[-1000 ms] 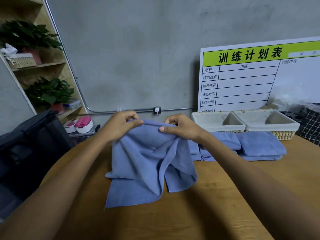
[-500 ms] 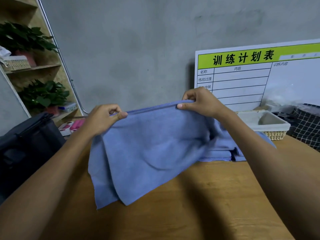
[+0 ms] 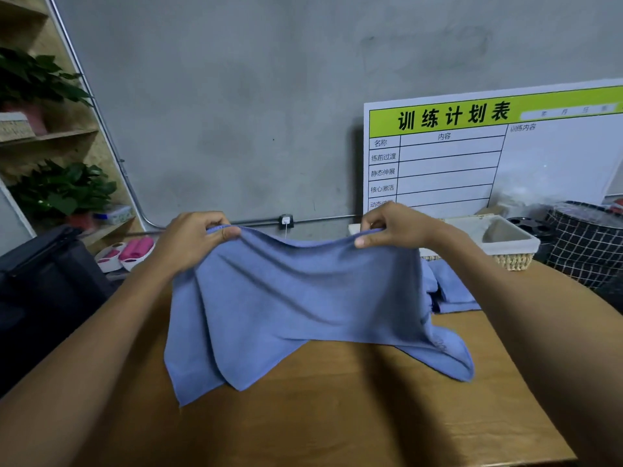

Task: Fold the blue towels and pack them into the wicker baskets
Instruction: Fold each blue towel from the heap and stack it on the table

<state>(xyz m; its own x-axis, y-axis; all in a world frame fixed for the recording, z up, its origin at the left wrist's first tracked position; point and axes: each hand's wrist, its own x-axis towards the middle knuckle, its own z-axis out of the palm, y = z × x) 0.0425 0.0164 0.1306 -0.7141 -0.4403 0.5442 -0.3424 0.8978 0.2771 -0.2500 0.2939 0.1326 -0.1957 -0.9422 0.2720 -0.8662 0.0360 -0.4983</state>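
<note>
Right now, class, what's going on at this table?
A person is holding up a blue towel by its top edge, left hand pinching one end and right hand the other. It hangs spread between them, its lower corners draping onto the table, not yet folded. More towels lie behind it on the right, in front of a basket in which no towel shows.

Above the wooden table (image 3: 354, 416), the left hand (image 3: 188, 244) and right hand (image 3: 394, 227) pinch the top edge of a blue cloth towel (image 3: 293, 305). Behind it, at the table's far right, a wicker basket with white lining (image 3: 505, 244) stands over what seem to be folded blue towels (image 3: 451, 288).
</note>
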